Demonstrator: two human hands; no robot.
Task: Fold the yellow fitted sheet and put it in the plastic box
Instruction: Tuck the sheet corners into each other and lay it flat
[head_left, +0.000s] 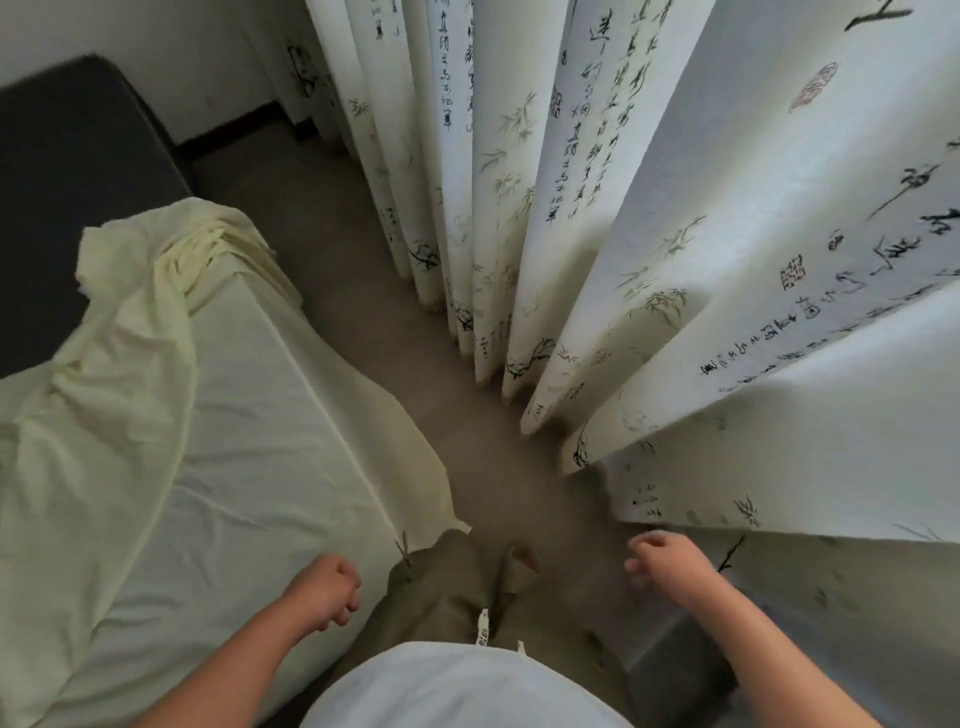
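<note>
Head view: yellow fitted sheet (197, 426) stretches lengthwise away; left hand (327, 590) and right hand (662, 564) loosely curled, empty.

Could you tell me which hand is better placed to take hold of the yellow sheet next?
Left, probably. The left hand hovers empty just over the yellow sheet draped on the bed, while the right hand is empty too but hangs across the floor gap, beside the curtain.

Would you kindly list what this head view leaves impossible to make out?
- Plastic box: nowhere in frame.
- Yellow fitted sheet: its far side runs off the left edge.
- Left hand and right hand: both loosely curled and empty.
- Feet: hidden by the torso and trousers.
</note>
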